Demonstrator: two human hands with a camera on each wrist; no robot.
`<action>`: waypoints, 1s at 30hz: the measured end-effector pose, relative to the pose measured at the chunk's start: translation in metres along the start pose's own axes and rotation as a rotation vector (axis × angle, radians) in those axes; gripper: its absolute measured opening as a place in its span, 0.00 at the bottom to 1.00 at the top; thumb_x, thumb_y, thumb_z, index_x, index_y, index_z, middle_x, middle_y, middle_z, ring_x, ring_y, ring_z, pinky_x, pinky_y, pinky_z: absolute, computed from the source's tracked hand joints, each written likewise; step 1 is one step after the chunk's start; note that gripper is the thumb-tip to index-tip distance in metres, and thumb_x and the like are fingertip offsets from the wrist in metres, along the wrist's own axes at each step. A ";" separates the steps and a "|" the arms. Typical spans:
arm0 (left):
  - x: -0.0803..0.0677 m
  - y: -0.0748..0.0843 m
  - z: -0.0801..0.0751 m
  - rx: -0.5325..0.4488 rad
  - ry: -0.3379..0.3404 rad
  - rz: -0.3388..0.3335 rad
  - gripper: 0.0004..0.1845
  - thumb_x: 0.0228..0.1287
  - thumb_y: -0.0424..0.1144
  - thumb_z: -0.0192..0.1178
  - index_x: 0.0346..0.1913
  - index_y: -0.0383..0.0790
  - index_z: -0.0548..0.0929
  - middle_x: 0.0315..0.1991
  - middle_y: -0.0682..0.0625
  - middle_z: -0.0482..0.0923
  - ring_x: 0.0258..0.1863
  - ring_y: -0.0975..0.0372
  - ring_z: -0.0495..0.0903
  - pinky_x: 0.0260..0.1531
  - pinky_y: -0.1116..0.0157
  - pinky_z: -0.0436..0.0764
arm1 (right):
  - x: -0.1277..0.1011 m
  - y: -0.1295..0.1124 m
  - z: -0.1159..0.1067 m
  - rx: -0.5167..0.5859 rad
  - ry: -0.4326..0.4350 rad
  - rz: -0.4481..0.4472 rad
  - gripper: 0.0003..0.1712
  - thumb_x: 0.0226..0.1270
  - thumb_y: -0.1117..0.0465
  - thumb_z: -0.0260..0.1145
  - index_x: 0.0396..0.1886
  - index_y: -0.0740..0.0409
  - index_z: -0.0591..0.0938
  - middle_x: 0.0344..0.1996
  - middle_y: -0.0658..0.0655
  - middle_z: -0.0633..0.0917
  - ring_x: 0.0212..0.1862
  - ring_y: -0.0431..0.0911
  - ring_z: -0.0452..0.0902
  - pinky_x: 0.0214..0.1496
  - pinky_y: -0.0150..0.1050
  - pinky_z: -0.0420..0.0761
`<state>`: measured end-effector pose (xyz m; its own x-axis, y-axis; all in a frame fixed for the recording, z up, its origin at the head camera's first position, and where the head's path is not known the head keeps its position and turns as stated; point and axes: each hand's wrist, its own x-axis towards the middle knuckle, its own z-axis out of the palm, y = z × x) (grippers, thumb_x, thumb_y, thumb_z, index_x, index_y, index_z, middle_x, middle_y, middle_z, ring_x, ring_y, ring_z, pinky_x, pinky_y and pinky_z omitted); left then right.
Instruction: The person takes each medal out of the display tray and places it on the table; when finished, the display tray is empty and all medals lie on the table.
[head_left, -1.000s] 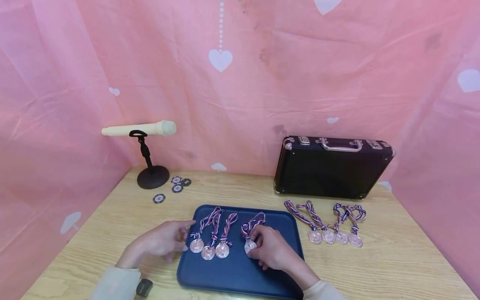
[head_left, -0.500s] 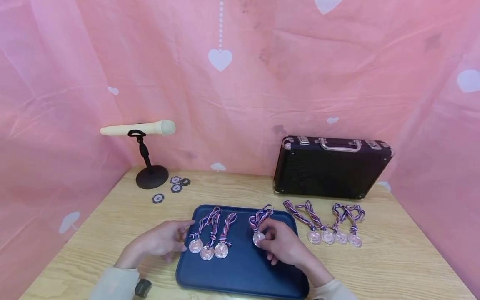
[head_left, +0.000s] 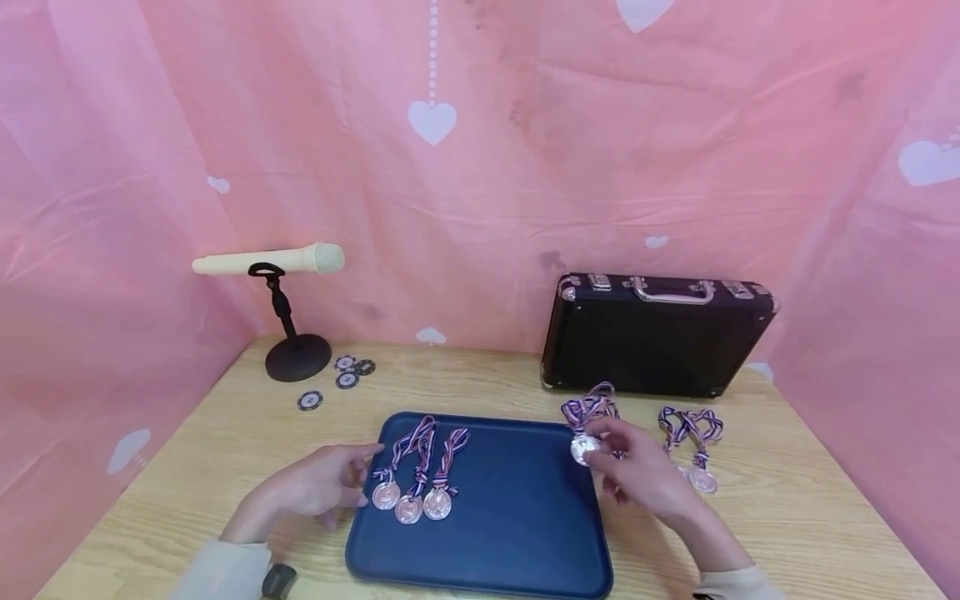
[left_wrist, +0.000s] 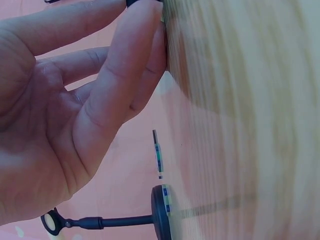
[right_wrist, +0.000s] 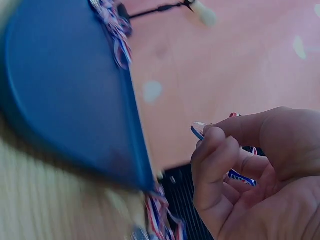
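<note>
One medal (head_left: 584, 450) being pinched in right hand (head_left: 637, 471) just past tray (head_left: 517, 533) edge; left hand (head_left: 318, 487) resting relaxed, fingers spread, beside three medals (head_left: 410, 503) on tray.

A light wood-grain counter (head_left: 495, 387) is seen filling the lower half of the frame. Dead center near the bottom, a dark blue tray (head_left: 517, 500) is laid flat on it. Over at the upper left of the counter, a black mic stand base (head_left: 297, 357) is parked, with a few poker chips (head_left: 347, 372) scattered just beside it. A black case (head_left: 652, 342) is stood upright at the back right. In front of it, some ribboned medals (head_left: 697, 446) are left lying on the wood.
</note>
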<state>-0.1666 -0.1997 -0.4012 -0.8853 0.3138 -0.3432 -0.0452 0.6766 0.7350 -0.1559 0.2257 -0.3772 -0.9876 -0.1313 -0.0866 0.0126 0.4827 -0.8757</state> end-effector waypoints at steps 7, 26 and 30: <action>-0.003 0.002 -0.002 0.005 -0.010 0.008 0.39 0.66 0.24 0.68 0.79 0.38 0.68 0.42 0.47 0.76 0.17 0.56 0.77 0.19 0.60 0.86 | -0.011 0.028 -0.047 -0.036 0.100 0.000 0.23 0.74 0.67 0.66 0.66 0.67 0.76 0.30 0.57 0.78 0.20 0.42 0.72 0.18 0.34 0.75; -0.002 0.000 0.002 -0.013 0.001 -0.006 0.39 0.66 0.23 0.68 0.79 0.40 0.69 0.43 0.47 0.76 0.16 0.56 0.75 0.18 0.60 0.85 | -0.026 0.099 -0.146 -0.014 0.285 0.140 0.30 0.80 0.62 0.61 0.36 0.09 0.74 0.23 0.42 0.75 0.22 0.35 0.70 0.22 0.31 0.77; -0.001 0.001 0.002 -0.001 0.009 -0.010 0.39 0.65 0.22 0.68 0.79 0.40 0.70 0.43 0.46 0.76 0.16 0.56 0.75 0.18 0.60 0.85 | -0.025 0.109 -0.146 -0.010 0.284 0.179 0.19 0.79 0.61 0.63 0.43 0.22 0.81 0.19 0.45 0.76 0.21 0.36 0.72 0.21 0.32 0.76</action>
<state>-0.1652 -0.1982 -0.4011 -0.8890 0.3011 -0.3449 -0.0540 0.6791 0.7320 -0.1529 0.4077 -0.4015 -0.9740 0.2023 -0.1019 0.1900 0.4848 -0.8537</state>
